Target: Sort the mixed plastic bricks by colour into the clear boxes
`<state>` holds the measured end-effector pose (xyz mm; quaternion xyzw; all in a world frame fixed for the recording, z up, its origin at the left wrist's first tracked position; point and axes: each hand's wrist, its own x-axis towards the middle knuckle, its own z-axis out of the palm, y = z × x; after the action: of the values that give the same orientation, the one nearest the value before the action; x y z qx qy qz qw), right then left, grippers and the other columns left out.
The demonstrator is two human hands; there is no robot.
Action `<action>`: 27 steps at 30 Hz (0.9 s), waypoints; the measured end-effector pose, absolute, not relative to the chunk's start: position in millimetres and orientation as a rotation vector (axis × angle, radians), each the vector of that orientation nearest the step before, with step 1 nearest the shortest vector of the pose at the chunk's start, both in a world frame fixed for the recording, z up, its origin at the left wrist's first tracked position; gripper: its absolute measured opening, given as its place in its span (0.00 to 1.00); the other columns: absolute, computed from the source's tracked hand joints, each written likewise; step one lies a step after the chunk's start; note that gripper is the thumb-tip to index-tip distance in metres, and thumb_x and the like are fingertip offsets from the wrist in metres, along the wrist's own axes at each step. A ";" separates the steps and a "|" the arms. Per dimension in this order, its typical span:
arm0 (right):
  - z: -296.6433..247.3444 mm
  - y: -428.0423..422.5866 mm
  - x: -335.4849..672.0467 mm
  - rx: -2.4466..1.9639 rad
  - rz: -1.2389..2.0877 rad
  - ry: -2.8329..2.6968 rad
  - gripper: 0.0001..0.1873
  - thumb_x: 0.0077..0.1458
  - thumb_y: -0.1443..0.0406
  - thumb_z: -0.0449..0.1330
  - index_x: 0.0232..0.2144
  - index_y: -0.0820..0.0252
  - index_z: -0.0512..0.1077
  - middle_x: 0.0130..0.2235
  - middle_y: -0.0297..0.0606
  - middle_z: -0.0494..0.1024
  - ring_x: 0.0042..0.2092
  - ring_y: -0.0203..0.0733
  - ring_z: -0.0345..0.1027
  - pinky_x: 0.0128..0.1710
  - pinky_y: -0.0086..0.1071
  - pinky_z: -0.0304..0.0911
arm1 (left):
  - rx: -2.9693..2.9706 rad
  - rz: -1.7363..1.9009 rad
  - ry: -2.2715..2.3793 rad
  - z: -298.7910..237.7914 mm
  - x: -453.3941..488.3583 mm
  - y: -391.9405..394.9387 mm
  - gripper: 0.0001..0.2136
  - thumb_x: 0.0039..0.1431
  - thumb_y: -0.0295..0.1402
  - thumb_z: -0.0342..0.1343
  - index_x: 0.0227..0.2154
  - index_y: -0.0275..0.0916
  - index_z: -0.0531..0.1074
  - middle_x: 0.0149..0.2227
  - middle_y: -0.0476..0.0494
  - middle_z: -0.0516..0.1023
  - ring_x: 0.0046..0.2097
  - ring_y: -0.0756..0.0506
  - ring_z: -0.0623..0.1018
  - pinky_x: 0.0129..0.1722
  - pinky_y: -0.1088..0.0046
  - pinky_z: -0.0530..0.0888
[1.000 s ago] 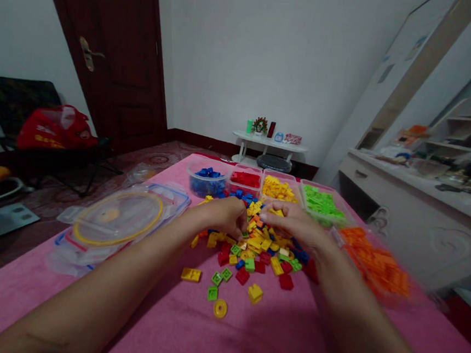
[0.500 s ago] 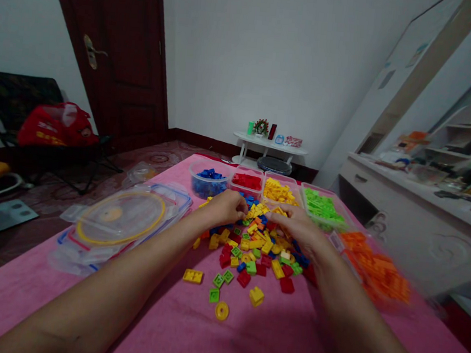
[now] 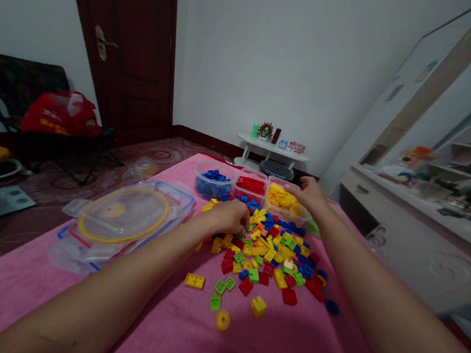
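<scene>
A loose heap of toy building bricks in yellow, red, green, blue and orange covers the middle of the pink cloth. My left hand rests at the heap's left side, fingers curled down among the bricks; whatever they grip is hidden. Over the right edge of the box of yellow bricks hovers my right hand, thumb and fingers apart, with nothing visible in it. Beside that box stand a box of red bricks and a round tub of blue bricks. My right arm hides most of the green bricks.
Stacked clear lids lie on the left of the pink cloth. Several stray bricks and a yellow ring piece are near the front. Beyond are a low white table, a door, a chair with a red bag and a white cabinet.
My right hand has gone from the heap up and away to the yellow box, its fingers parting. My left hand stays at the heap. The view has tilted slightly.
</scene>
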<state>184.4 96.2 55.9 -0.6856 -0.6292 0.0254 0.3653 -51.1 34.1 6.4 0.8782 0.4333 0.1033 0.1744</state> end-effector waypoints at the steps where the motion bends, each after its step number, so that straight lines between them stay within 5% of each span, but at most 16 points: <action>1: 51.0 89.4 179.3 -1.732 0.020 -1.744 0.24 0.42 0.60 0.65 0.43 0.65 0.71 0.42 0.47 0.76 0.39 0.43 0.70 0.36 0.32 0.63 | 2.495 0.279 1.224 7.7 -50.3 31.6 0.10 0.45 0.28 0.58 0.33 0.39 0.79 0.32 0.47 0.81 0.31 0.49 0.76 0.27 0.80 0.66; 5: 20.4 37.9 143.7 -1.516 0.366 -2.278 0.10 0.44 0.70 0.60 0.32 0.60 0.77 0.31 0.36 0.78 0.33 0.38 0.70 0.33 0.28 0.61 | 2.520 0.171 1.226 12.6 -44.5 20.4 0.11 0.45 0.28 0.58 0.33 0.40 0.79 0.32 0.47 0.81 0.31 0.48 0.76 0.27 0.79 0.67; 13: -4.3 -15.5 107.4 -1.632 -0.103 -2.571 0.15 0.44 0.74 0.54 0.30 0.54 0.78 0.34 0.41 0.75 0.39 0.43 0.67 0.33 0.31 0.54 | 2.578 0.122 1.282 -1.2 -41.3 24.7 0.11 0.42 0.32 0.61 0.32 0.39 0.79 0.29 0.45 0.80 0.27 0.49 0.74 0.25 0.78 0.65; 23: -12.9 -15.0 115.9 -1.636 -0.079 -2.511 0.16 0.46 0.73 0.54 0.33 0.53 0.77 0.36 0.40 0.73 0.39 0.41 0.66 0.34 0.30 0.53 | 2.582 0.177 1.318 -9.5 -39.9 26.9 0.10 0.41 0.33 0.62 0.30 0.39 0.79 0.27 0.46 0.79 0.27 0.49 0.74 0.22 0.78 0.61; 27: -9.2 -10.1 123.1 -1.653 -0.031 -2.385 0.08 0.46 0.69 0.58 0.30 0.58 0.76 0.36 0.39 0.73 0.37 0.39 0.66 0.33 0.29 0.53 | 2.558 0.211 1.253 3.2 -43.9 26.3 0.10 0.45 0.31 0.57 0.32 0.39 0.79 0.29 0.46 0.80 0.28 0.50 0.74 0.23 0.80 0.61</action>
<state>123.1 -10.1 -9.2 -0.5656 -0.8159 -0.0106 0.1196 -43.9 26.3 3.2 0.8864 0.4343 0.0731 0.1423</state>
